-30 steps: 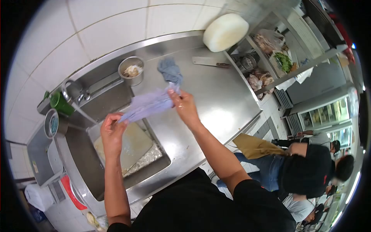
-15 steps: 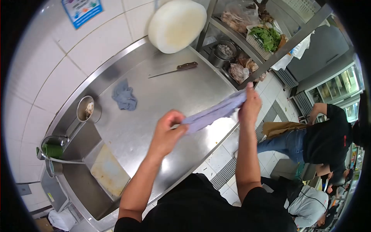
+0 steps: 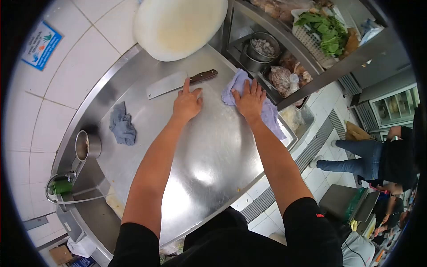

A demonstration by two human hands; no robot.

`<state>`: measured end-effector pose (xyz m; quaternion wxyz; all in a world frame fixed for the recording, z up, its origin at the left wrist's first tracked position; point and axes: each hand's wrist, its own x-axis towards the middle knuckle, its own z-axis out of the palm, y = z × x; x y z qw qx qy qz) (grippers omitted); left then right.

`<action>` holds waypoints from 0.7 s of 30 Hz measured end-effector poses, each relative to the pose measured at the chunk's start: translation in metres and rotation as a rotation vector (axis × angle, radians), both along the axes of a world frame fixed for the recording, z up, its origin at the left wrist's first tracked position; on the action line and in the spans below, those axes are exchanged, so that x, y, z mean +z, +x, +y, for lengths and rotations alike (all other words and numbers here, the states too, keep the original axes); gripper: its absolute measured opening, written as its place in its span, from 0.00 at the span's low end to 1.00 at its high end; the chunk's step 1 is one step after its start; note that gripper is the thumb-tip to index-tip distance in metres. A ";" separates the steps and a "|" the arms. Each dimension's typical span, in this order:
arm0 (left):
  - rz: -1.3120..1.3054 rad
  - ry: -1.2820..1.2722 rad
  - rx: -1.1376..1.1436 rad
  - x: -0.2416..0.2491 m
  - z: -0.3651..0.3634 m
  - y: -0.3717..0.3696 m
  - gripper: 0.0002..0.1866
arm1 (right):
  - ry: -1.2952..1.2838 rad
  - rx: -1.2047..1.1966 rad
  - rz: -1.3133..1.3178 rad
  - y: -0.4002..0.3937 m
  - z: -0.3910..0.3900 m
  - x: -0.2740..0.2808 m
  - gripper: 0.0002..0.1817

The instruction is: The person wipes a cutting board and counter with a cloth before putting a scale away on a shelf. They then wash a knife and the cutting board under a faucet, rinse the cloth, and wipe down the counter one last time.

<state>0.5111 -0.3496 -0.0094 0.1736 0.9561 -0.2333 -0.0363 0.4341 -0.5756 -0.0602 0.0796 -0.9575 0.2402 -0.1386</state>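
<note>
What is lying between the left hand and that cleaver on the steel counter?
Nothing visible. The left hand rests flat on the counter, its forefinger almost reaching the cleaver near where blade meets handle. The right hand presses the purple cloth off to the side, clear of both.

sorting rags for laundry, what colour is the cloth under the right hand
Light purple cloth, pressed flat under the right hand; head view.

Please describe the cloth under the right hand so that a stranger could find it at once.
On the steel counter, look at the far edge beside the shelf rack. The right hand presses flat on a pale lilac cloth; the other cloth, grey-blue and crumpled, lies alone near the sink side.
</note>
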 end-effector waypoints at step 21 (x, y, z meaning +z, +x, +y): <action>-0.312 0.220 0.449 0.004 0.224 -0.010 0.27 | -0.202 0.376 0.146 0.084 0.023 -0.009 0.39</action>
